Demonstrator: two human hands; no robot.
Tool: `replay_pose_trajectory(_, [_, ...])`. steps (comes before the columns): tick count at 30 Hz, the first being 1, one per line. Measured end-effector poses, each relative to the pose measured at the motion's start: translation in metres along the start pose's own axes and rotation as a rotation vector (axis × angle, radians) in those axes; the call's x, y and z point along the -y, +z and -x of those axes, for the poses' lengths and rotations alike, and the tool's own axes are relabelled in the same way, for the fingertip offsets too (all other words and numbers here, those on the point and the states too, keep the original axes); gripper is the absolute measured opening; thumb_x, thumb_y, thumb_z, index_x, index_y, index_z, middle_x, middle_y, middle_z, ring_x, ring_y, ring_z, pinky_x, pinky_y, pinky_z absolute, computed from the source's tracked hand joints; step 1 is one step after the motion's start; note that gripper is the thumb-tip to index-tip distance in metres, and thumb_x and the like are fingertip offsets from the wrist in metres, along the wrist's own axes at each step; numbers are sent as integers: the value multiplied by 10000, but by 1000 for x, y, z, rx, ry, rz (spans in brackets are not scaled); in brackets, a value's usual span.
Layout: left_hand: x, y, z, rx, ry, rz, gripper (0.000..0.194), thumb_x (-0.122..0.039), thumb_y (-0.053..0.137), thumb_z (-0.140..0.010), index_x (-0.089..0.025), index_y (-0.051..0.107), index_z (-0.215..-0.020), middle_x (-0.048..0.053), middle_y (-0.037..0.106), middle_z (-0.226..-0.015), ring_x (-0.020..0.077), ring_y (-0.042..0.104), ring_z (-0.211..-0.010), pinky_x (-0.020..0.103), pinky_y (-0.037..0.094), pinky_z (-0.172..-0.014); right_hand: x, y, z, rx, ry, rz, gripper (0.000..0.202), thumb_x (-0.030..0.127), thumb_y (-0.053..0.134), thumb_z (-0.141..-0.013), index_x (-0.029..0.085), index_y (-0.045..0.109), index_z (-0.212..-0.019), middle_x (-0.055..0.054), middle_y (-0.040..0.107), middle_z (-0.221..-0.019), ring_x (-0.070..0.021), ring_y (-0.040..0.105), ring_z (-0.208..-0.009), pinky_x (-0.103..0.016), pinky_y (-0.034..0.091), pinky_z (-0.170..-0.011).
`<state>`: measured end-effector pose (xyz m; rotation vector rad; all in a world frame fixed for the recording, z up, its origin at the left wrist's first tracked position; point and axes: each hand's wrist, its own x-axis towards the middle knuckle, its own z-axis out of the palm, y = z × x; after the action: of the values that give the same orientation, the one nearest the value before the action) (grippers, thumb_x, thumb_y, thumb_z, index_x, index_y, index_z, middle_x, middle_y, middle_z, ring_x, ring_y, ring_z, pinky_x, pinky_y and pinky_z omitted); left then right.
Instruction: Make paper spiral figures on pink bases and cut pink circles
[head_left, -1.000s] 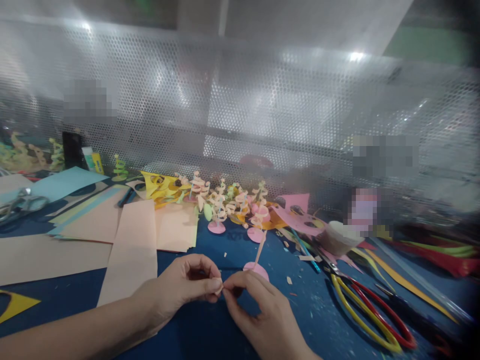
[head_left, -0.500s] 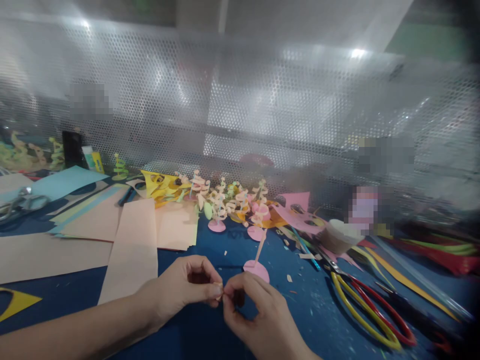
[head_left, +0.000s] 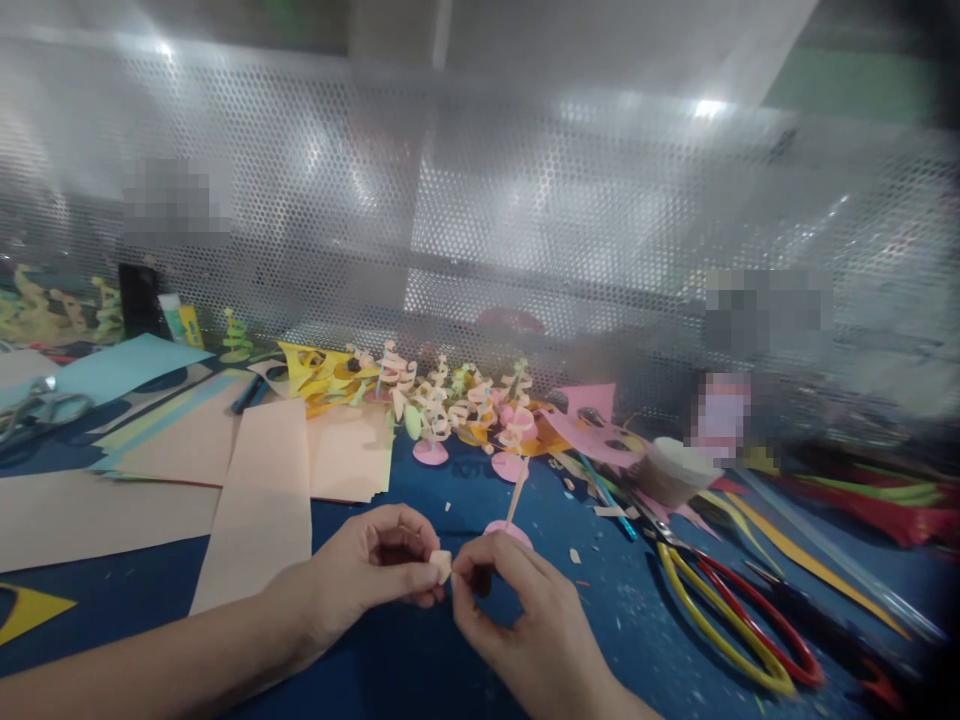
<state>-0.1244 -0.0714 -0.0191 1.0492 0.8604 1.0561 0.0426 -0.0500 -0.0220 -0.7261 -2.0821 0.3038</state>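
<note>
Between thumb and fingertips, my left hand (head_left: 382,565) pinches a small peach piece of paper (head_left: 442,566). Close beside its right edge is my right hand (head_left: 517,600), thumb and forefinger closed together; whether a bit of paper sits between them I cannot make out. Just behind the right hand stands a pink paper disc (head_left: 508,530) with a thin peach strip (head_left: 517,492) upright on it, its lower part hidden by the hand. Farther back are several small curly paper trees (head_left: 442,400) on round bases.
Scissors with yellow and red handles (head_left: 739,615) lie at the right, near a roll of tape (head_left: 679,468). Peach paper sheets (head_left: 259,500) spread at the left, with another pair of scissors (head_left: 45,405) beyond. A perforated metal screen (head_left: 300,200) rises behind the blue table (head_left: 405,670).
The small paper piece in my left hand has turned and shows more of its face. My right fingertips have shifted slightly right, away from it. The view has moved a little.
</note>
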Motion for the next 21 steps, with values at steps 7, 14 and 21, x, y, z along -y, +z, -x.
replay_pose_trajectory(7, [0,-1,-1,-31,11,-26,181,-215,726,-642,-129,583,-712,-29,609,-617,87,572,-591,202,450,-594,-1,1,0,-23,-26,-45,133,55,502,-698,184,537,-698,27,568,-594,-84,537,-547,-164,441,-543])
replay_pose_trajectory(14, [-1,-1,-2,-4,-33,-56,203,-230,735,-625,-114,588,-702,-19,618,-606,82,559,-553,216,441,-585,-4,3,4,-18,-78,-7,145,45,465,-668,183,512,-667,28,539,-562,-74,514,-494,-146,423,-478])
replay_pose_trajectory(21, [6,-2,2,155,68,-42,210,-108,702,-652,-168,566,-802,-31,612,-747,99,574,-718,222,421,-675,-3,3,5,-3,-107,57,131,49,478,-653,175,515,-650,24,528,-541,-82,498,-481,-159,395,-448])
